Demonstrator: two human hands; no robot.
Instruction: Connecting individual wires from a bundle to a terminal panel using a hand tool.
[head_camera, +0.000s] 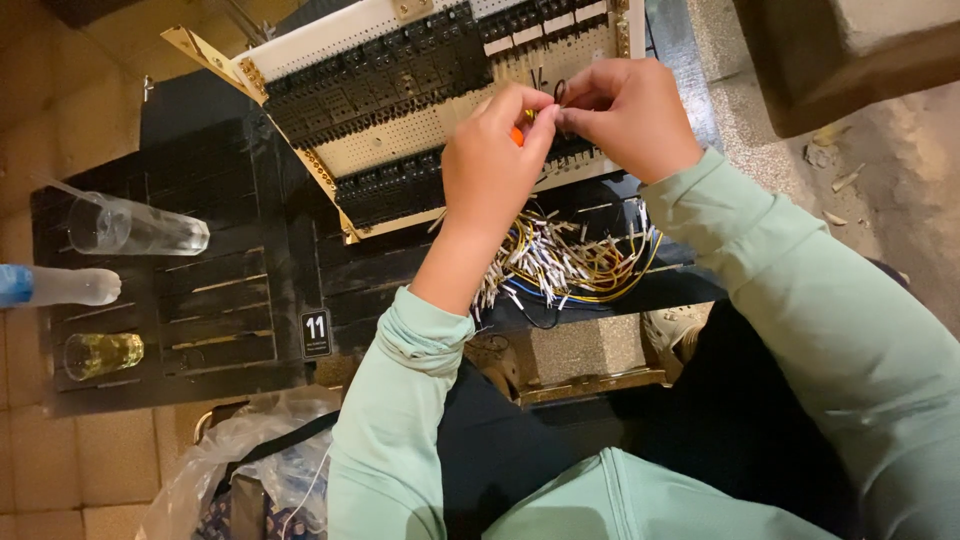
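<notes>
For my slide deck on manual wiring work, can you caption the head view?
Left hand and right hand pinch a wire at a perforated terminal panel, loose wires bundled below.

One head-worn camera looks steeply down from above, close over both forearms. It faces a dark slatted table (200, 300) and a perforated panel (400, 140), with tiled floor (60, 480) at the left.

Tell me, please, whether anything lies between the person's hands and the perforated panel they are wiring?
Nothing visible does: the left hand and right hand meet directly over the perforated panel, pinching a small wire; the wire bundle lies below them.
</notes>
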